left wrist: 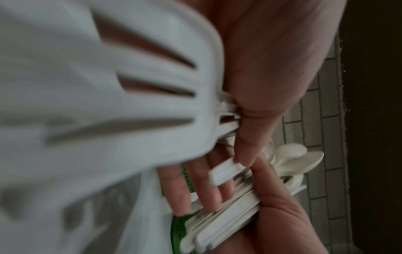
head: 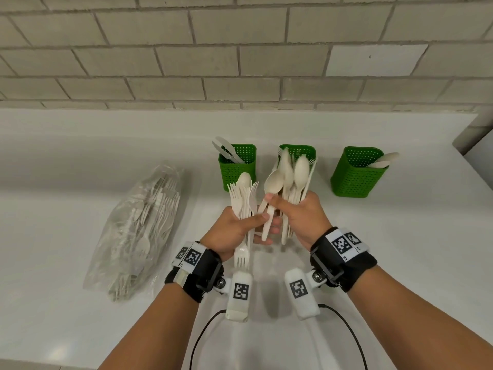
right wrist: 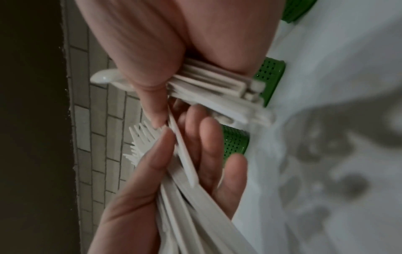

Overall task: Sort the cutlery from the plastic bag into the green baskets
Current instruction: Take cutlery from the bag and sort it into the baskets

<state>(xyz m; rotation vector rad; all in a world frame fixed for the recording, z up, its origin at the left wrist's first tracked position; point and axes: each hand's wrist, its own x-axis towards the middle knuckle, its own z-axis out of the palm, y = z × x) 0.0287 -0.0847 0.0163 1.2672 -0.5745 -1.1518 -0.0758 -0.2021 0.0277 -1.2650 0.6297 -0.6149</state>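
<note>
hands [head: 269,222] gripping cutlery bundles [head: 289,182]

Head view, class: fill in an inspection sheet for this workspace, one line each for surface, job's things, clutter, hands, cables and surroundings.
Surface: white counter, bare where visible.
Job's things: three green baskets; left basket holds knives, middle basket is partly hidden by the held spoons, right basket holds spoons. Plastic bag lies left, cutlery inside.
Clutter: nothing seen.
Hands: left hand grips a forks bundle with one spoon in it; right hand grips a spoons bundle. Both wrists carry camera straps.
Cables: two black cables run from the wrist cameras toward the near edge.
Surroundings: grey brick wall behind the counter.
</note>
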